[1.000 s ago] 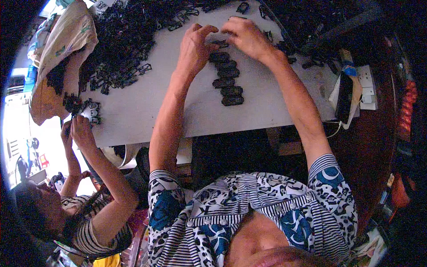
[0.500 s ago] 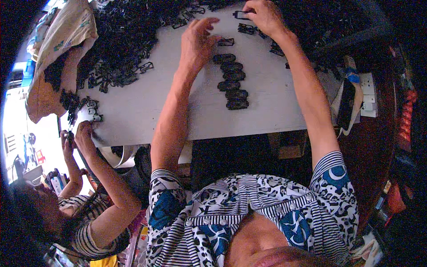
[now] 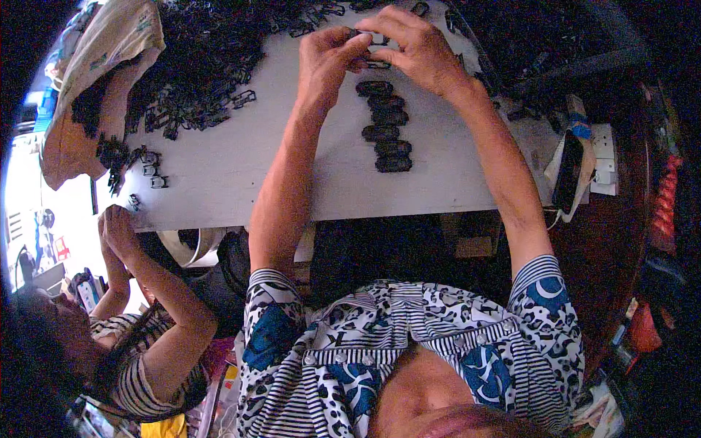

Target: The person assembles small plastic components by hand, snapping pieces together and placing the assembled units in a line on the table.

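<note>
At the far middle of the table my hands meet. My left hand (image 3: 326, 64) is closed in a pinch on a small black plastic piece (image 3: 355, 33), mostly hidden by the fingers. My right hand (image 3: 421, 55) comes in from the right, thumb and fingers curled round a small black rectangular frame (image 3: 379, 39) between the two hands. Just below them, a column of small black plastic parts (image 3: 390, 117) runs toward me, laid crosswise one after another. Another dark frame (image 3: 377, 65) lies at its far end, partly under my fingers.
A big heap of black parts (image 3: 201, 66) covers the far left, another (image 3: 526, 44) the far right. A cloth bag (image 3: 109, 80) stands at the left edge. A co-worker's hands (image 3: 117, 226) are at the near left corner. A phone (image 3: 567, 171) and white socket strip (image 3: 603, 157) sit right.
My right hand has come left and nearer with the black frame to meet my left hand, whose fingers have closed. The co-worker's hands have drawn back toward the table corner.
</note>
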Demonstrator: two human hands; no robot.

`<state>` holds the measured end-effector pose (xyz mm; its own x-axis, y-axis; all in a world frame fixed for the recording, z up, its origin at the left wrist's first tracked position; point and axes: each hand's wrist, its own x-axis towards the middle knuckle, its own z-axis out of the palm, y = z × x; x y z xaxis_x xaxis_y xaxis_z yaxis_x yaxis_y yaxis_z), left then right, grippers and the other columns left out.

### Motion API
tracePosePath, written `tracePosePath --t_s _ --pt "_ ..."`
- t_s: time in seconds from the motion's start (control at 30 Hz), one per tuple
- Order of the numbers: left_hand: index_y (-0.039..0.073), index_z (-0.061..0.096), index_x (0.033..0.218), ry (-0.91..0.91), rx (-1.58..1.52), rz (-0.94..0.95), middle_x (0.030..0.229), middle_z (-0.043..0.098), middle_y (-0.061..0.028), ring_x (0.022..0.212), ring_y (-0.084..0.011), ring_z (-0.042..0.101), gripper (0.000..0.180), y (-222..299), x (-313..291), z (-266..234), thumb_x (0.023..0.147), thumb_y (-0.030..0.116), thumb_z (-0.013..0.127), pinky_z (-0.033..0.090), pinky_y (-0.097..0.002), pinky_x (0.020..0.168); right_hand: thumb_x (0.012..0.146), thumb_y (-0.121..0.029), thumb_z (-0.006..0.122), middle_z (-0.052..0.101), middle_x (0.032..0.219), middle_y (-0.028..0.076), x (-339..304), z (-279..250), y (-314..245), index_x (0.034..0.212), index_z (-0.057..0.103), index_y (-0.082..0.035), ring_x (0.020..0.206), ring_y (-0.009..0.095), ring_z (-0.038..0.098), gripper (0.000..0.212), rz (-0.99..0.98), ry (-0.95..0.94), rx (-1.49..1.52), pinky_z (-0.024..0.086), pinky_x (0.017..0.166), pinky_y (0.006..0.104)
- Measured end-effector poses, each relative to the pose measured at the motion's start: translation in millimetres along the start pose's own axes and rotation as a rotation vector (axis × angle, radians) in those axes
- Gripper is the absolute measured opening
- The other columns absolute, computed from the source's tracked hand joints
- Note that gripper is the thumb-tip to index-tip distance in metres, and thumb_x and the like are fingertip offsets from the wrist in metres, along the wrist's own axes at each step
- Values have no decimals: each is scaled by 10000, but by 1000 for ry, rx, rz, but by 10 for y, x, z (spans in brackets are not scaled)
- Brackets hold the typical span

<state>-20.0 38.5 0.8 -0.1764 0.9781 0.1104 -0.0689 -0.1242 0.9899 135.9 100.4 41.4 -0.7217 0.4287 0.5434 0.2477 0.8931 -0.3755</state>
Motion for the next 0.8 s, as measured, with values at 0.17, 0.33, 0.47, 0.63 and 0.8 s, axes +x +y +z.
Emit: tracePosePath --t_s 0.17,0.33,0.47,0.63,0.8 --pt "21 694 900 -26 205 112 765 660 -96 669 -187 620 224 -156 43 -56 735 159 760 485 -289 580 738 -127 687 594 958 110 -127 40 156 990 611 -57 899 300 592 273 112 -8 -76 484 771 367" --pt "117 729 890 0 883 292 900 614 -138 920 -327 559 338 -290 57 -79 560 121 801 449 -417 836 743 -100 694 587 938 78 -315 60 255 975 622 -47 892 254 592 249 183 -53 -111 478 771 329" --pt "115 731 886 -26 863 398 899 622 -133 902 -325 564 334 -338 88 -80 558 115 795 453 -414 833 697 -77 728 580 916 71 -361 139 184 973 635 -47 891 252 590 293 199 -60 -80 473 776 330" --pt "107 730 876 5 827 365 902 624 -126 903 -330 564 326 -407 92 -75 557 117 792 460 -408 823 683 -64 734 583 924 73 -308 152 184 968 640 -40 889 262 592 301 189 -78 -84 475 771 335" --pt "110 724 911 -19 846 354 904 624 -129 904 -326 565 363 -380 100 -52 556 119 794 465 -412 811 680 -53 727 579 883 101 -292 148 194 944 643 -25 865 280 594 278 193 -109 -50 476 749 350"
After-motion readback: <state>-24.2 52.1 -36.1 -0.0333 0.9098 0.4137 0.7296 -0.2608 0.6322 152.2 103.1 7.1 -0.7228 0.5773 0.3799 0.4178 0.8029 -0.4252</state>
